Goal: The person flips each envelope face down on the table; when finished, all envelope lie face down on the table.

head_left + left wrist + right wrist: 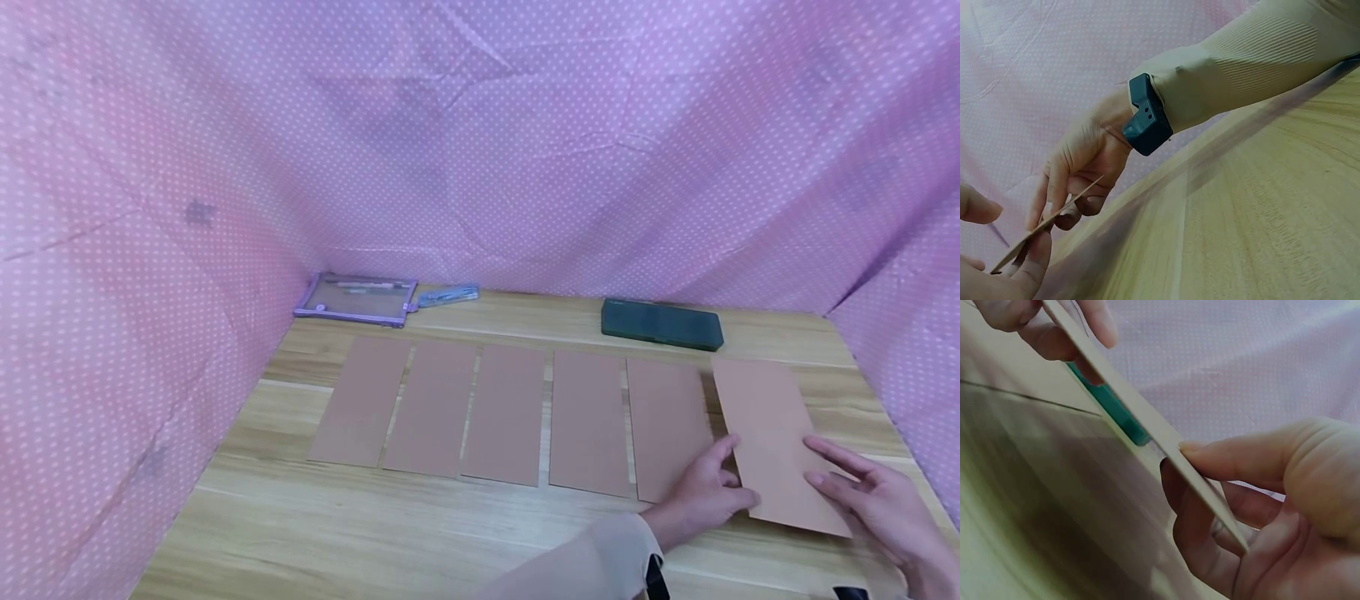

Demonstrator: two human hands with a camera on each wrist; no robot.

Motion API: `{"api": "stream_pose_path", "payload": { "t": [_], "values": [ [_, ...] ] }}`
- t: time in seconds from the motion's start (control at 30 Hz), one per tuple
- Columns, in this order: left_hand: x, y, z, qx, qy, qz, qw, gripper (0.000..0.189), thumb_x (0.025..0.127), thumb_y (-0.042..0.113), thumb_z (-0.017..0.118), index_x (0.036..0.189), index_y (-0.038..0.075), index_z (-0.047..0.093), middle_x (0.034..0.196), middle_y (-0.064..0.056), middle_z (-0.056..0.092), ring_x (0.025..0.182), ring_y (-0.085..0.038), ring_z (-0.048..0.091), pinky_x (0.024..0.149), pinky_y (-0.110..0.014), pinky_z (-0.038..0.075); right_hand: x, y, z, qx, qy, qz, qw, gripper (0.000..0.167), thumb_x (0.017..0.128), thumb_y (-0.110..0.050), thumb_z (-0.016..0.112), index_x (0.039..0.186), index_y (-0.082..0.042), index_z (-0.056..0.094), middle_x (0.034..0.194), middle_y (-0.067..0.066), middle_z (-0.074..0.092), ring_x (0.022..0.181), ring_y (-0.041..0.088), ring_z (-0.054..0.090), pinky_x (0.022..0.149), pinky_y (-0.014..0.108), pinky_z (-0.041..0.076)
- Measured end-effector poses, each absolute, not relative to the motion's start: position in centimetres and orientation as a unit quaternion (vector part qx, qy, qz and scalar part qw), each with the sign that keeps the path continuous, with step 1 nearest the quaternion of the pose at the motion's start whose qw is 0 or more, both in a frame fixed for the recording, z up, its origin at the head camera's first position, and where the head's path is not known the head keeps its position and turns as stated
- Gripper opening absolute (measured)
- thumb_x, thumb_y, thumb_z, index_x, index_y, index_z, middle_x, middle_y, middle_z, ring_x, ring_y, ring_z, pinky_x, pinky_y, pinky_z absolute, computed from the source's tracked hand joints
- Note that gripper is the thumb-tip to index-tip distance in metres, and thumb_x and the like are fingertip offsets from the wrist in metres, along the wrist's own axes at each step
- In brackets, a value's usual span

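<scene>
A tan rectangular card (772,450) is held between both hands, tilted and raised above the wooden table at the right end of a row of similar cards. My left hand (705,496) pinches its left edge, and my right hand (885,504) grips the right edge. In the right wrist view, the right hand (1266,500) has its thumb on one face of the card (1154,434) and fingers behind. Close to the left hand lies the rightmost flat card (667,425). Seen edge-on, the card (1054,219) spans both hands in the left wrist view.
Several matching cards (502,417) lie side by side across the table (360,533), narrow gaps between them. A dark green case (662,325) stands behind them at the right. At the back left are a purple-edged zip pouch (360,300) and a small blue item (448,296). Pink dotted cloth (480,150) encloses the table.
</scene>
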State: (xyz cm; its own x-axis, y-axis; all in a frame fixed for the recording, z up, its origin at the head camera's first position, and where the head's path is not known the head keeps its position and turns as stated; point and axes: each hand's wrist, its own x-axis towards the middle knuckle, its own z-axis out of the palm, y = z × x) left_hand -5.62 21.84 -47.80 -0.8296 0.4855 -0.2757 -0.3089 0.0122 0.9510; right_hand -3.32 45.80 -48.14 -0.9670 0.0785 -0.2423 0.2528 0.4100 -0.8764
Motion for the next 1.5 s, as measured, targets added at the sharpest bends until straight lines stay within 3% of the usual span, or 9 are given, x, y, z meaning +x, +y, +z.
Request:
{"api": "stream_pose_path", "payload": {
  "t": [0.13,0.2,0.33,0.43,0.53,1.03,1.27,1.4,1.5],
  "values": [
    [-5.5,22.0,-48.1,0.066,0.636,0.709,0.296,0.076,0.084,-0.003,0.066,0.152,0.022,0.040,0.151,0.010,0.050,0.082,0.003,0.061,0.066,-0.015,0.050,-3.2,46.3,-48.9,0.085,0.822,-0.557,0.081,0.053,0.098,-0.006,0.060,0.128,-0.050,0.059,0.093,-0.042,0.057,0.066,-0.017,0.054,0.052,0.016,0.045],
    [-5.5,22.0,-48.1,0.066,0.630,0.713,0.300,0.075,0.084,-0.004,0.065,0.151,0.021,0.040,0.153,0.006,0.048,0.092,0.000,0.064,0.072,-0.015,0.052,-3.1,46.5,-49.2,0.074,0.818,-0.565,0.079,0.052,0.098,-0.004,0.059,0.132,-0.043,0.060,0.111,-0.047,0.052,0.086,-0.019,0.059,0.064,0.009,0.050],
    [-5.6,21.9,-48.2,0.061,0.627,0.712,0.310,0.074,0.085,-0.002,0.065,0.150,0.024,0.042,0.158,0.004,0.043,0.111,-0.006,0.063,0.081,-0.018,0.052,-3.1,46.7,-49.4,0.078,0.832,-0.540,0.096,0.052,0.099,-0.009,0.059,0.132,-0.050,0.057,0.085,-0.039,0.054,0.068,-0.017,0.054,0.053,0.015,0.048],
    [-5.6,21.9,-48.1,0.059,0.626,0.710,0.317,0.072,0.085,0.000,0.065,0.150,0.023,0.042,0.154,0.005,0.048,0.105,-0.005,0.064,0.081,-0.018,0.051,-3.1,46.7,-49.5,0.071,0.857,-0.501,0.092,0.051,0.099,-0.013,0.061,0.136,-0.048,0.054,0.087,-0.038,0.054,0.070,-0.020,0.050,0.052,0.014,0.046],
    [-5.6,22.0,-48.0,0.051,0.611,0.718,0.328,0.071,0.085,0.001,0.065,0.150,0.019,0.042,0.151,0.002,0.050,0.094,-0.003,0.065,0.080,-0.018,0.053,-3.3,46.6,-49.7,0.047,0.876,-0.476,0.064,0.050,0.097,-0.011,0.063,0.142,-0.032,0.056,0.114,-0.049,0.043,0.094,-0.025,0.052,0.067,0.006,0.049],
    [-6.0,22.1,-47.8,0.027,0.541,0.766,0.345,0.074,0.084,-0.003,0.059,0.153,0.010,0.035,0.162,-0.007,0.031,0.131,-0.019,0.054,0.099,-0.037,0.054,-3.7,45.8,-49.1,0.047,0.917,-0.395,0.042,0.047,0.096,-0.021,0.067,0.142,-0.014,0.057,0.108,-0.050,0.037,0.089,-0.026,0.049,0.067,0.003,0.046],
    [-6.1,22.0,-48.0,0.033,0.533,0.772,0.344,0.074,0.084,-0.001,0.059,0.152,0.014,0.035,0.158,-0.009,0.035,0.124,-0.016,0.056,0.103,-0.035,0.050,-3.8,45.8,-49.4,0.057,0.923,-0.378,0.049,0.051,0.097,-0.027,0.065,0.145,-0.012,0.053,0.107,-0.051,0.032,0.088,-0.028,0.048,0.066,0.004,0.045],
    [-6.2,22.0,-48.0,0.038,0.544,0.766,0.340,0.072,0.084,0.000,0.060,0.151,0.015,0.037,0.156,-0.004,0.036,0.118,-0.010,0.054,0.100,-0.031,0.050,-3.7,45.7,-49.3,0.058,0.926,-0.371,0.045,0.051,0.096,-0.029,0.066,0.143,-0.011,0.054,0.107,-0.051,0.037,0.086,-0.021,0.057,0.063,0.009,0.046],
    [-6.2,22.0,-47.9,0.044,0.567,0.750,0.338,0.069,0.085,0.004,0.061,0.150,0.018,0.040,0.152,0.001,0.040,0.111,-0.004,0.052,0.094,-0.024,0.049,-3.8,45.4,-48.8,0.060,0.933,-0.352,0.045,0.050,0.096,-0.028,0.066,0.141,-0.010,0.055,0.108,-0.033,0.065,0.081,-0.018,0.059,0.061,0.012,0.044]
  ]
}}
